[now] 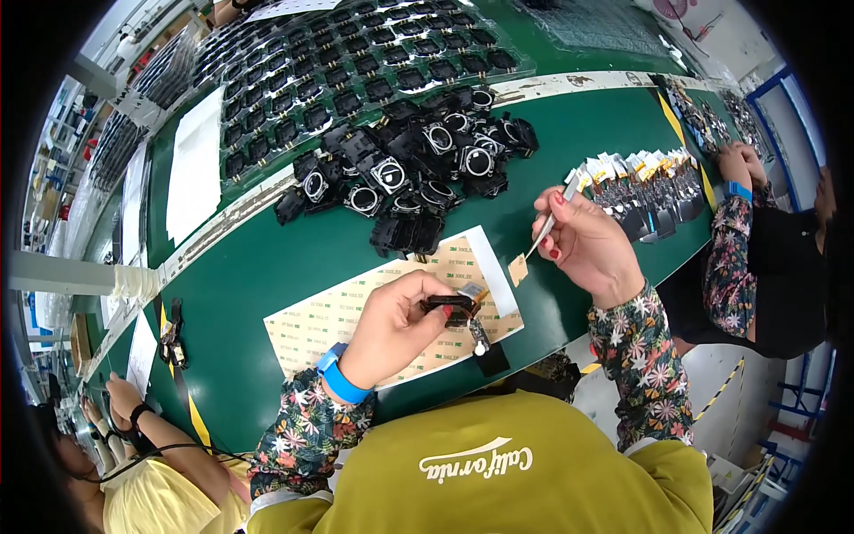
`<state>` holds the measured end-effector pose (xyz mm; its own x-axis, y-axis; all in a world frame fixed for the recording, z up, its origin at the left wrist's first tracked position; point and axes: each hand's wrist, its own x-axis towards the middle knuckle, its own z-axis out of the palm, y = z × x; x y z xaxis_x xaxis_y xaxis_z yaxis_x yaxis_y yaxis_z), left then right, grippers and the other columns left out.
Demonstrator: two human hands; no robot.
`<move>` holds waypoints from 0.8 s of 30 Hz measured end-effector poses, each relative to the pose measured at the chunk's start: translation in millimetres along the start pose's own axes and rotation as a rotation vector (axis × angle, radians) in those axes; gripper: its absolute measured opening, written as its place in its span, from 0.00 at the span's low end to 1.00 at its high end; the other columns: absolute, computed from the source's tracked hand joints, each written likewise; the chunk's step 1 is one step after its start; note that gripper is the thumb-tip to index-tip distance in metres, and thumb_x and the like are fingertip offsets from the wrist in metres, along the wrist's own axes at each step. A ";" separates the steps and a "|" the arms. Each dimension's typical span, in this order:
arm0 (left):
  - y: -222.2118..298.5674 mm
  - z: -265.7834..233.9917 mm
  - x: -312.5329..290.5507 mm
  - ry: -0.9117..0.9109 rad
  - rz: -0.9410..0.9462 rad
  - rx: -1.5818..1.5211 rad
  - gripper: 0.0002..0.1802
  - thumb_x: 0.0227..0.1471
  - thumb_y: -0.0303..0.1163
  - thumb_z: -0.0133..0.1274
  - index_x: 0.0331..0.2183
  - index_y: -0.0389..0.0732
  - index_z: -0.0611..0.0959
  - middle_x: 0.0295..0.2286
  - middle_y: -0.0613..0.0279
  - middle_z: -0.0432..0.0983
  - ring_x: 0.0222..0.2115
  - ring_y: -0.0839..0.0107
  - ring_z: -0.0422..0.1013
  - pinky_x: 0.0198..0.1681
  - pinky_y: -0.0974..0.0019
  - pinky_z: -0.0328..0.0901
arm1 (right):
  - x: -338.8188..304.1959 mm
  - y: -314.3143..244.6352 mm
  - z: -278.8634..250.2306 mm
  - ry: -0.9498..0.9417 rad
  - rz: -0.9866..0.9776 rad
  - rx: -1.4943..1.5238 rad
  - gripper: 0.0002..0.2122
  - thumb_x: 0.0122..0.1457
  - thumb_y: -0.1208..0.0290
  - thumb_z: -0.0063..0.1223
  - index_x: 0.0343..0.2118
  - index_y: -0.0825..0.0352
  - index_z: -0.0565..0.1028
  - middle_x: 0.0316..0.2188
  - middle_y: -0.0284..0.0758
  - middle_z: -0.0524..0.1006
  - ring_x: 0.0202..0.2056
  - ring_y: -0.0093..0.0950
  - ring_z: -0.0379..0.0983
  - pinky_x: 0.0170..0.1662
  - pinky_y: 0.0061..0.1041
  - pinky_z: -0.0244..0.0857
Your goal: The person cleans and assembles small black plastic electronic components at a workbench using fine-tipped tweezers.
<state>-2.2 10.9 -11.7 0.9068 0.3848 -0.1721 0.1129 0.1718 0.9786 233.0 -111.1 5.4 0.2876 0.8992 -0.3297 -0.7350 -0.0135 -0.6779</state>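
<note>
My left hand (387, 327) is closed on a small black plastic housing (452, 303), from which a short flex cable with metal parts (479, 336) hangs. It is held just above a cream printed adhesive sheet (311, 336). To the right, my right hand (594, 247) grips slim metal tweezers (543, 231) between thumb and fingers, pointing down to the left. A small tan adhesive piece (518, 270) is at the tweezers' lower tip, apart from the housing. My fingers partly hide the housing.
A heap of black housings with round rings (400, 169) lies beyond my hands. Clear trays of black parts (347, 67) stand behind it. Flex-cable modules (640, 191) lie in rows at right. Co-workers sit on both sides; one's hand (743, 165) is at far right.
</note>
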 end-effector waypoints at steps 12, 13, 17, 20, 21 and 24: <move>7.2 8.1 -2.2 0.116 -0.144 -0.329 0.08 0.53 0.16 0.42 0.38 0.33 0.70 0.35 0.53 0.75 0.30 0.63 0.77 0.28 0.73 0.72 | -21.1 43.4 65.6 0.047 -0.359 -0.362 0.08 0.59 0.71 0.49 0.34 0.71 0.73 0.31 0.35 0.75 0.32 0.24 0.73 0.42 0.24 0.64; 5.5 7.9 -2.9 0.109 -0.135 -0.319 0.08 0.53 0.16 0.42 0.38 0.33 0.70 0.36 0.52 0.75 0.30 0.62 0.77 0.27 0.73 0.72 | -21.6 44.5 65.6 0.046 -0.357 -0.365 0.08 0.59 0.71 0.49 0.34 0.71 0.73 0.31 0.35 0.75 0.32 0.24 0.73 0.42 0.24 0.64; 4.4 9.5 -4.3 0.112 -0.127 -0.301 0.10 0.52 0.16 0.41 0.38 0.33 0.70 0.36 0.52 0.75 0.31 0.62 0.77 0.28 0.72 0.72 | -23.4 50.1 62.3 0.112 -0.404 -0.432 0.07 0.58 0.72 0.50 0.34 0.72 0.73 0.30 0.35 0.75 0.32 0.24 0.73 0.41 0.24 0.65; 5.8 11.4 -5.8 0.123 -0.125 -0.317 0.11 0.52 0.15 0.41 0.39 0.33 0.70 0.35 0.54 0.75 0.31 0.64 0.77 0.28 0.73 0.71 | -24.9 53.9 61.2 0.107 -0.506 -0.609 0.07 0.59 0.72 0.50 0.35 0.71 0.73 0.29 0.33 0.76 0.31 0.18 0.73 0.36 0.17 0.65; 6.5 12.0 -6.5 0.130 -0.122 -0.337 0.11 0.52 0.15 0.41 0.39 0.33 0.70 0.35 0.55 0.75 0.31 0.66 0.77 0.28 0.75 0.71 | -26.0 54.1 62.2 0.108 -0.505 -0.610 0.07 0.59 0.72 0.50 0.35 0.71 0.73 0.29 0.33 0.76 0.31 0.18 0.73 0.36 0.17 0.65; 7.3 13.3 -7.2 0.145 -0.109 -0.338 0.12 0.51 0.15 0.40 0.39 0.33 0.70 0.35 0.56 0.75 0.32 0.67 0.76 0.29 0.75 0.71 | -29.9 51.6 68.5 0.121 -0.498 -0.648 0.07 0.58 0.74 0.50 0.33 0.73 0.73 0.30 0.35 0.74 0.31 0.25 0.74 0.39 0.23 0.66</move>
<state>-2.5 -2.6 -1.8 0.8273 0.4676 -0.3113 0.0434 0.4993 0.8653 144.4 -108.7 25.3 0.5777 0.8136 0.0665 -0.0144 0.0915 -0.9957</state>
